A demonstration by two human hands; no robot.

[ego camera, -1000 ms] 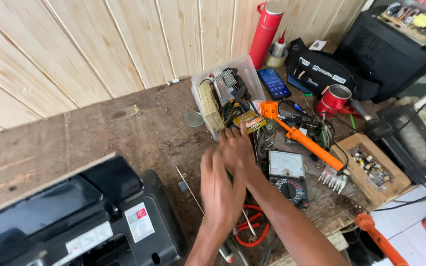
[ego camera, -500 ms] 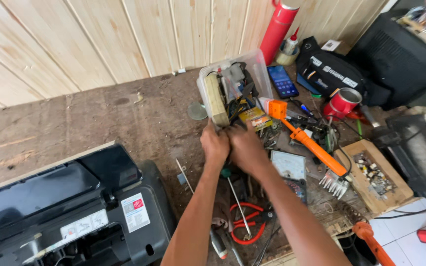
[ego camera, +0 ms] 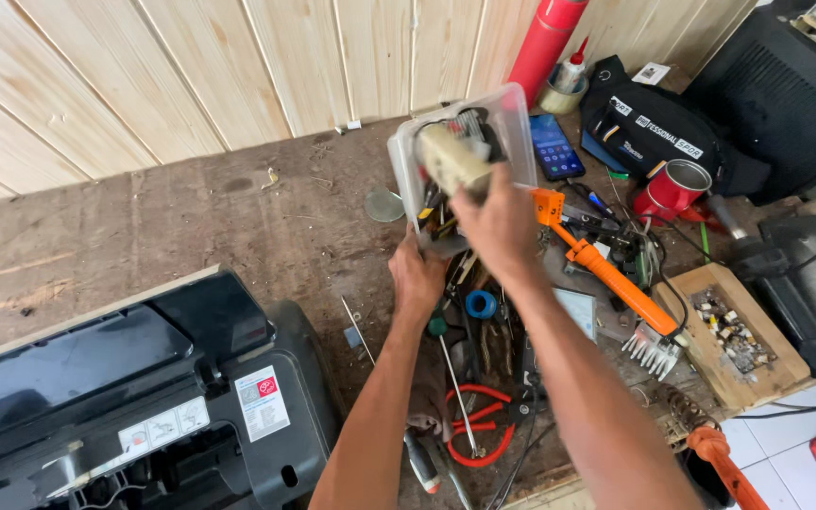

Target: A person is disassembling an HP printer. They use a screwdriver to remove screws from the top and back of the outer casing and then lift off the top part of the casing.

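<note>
A clear plastic box (ego camera: 514,118) full of small tools stands on the worn wooden bench (ego camera: 200,217). My left hand (ego camera: 417,276) grips the box's near corner. My right hand (ego camera: 501,222) reaches over the box, its fingers closed on a beige block (ego camera: 450,159) that is turned slantwise above the contents. Just below both hands lie a blue tape roll (ego camera: 481,304), a green-handled screwdriver (ego camera: 453,378) and red-handled pliers (ego camera: 476,430).
A black printer (ego camera: 125,397) fills the near left. Right of the box lie a phone (ego camera: 555,146), an orange tool (ego camera: 606,274), a red cup (ego camera: 677,186), a black bag (ego camera: 658,127) and a wooden tray of small parts (ego camera: 701,283). A red cylinder (ego camera: 545,38) leans on the plank wall.
Both hands have moved away from me, from the tool pile up to the box. The right hand has taken the beige block and turned it from its place along the box's left wall.
</note>
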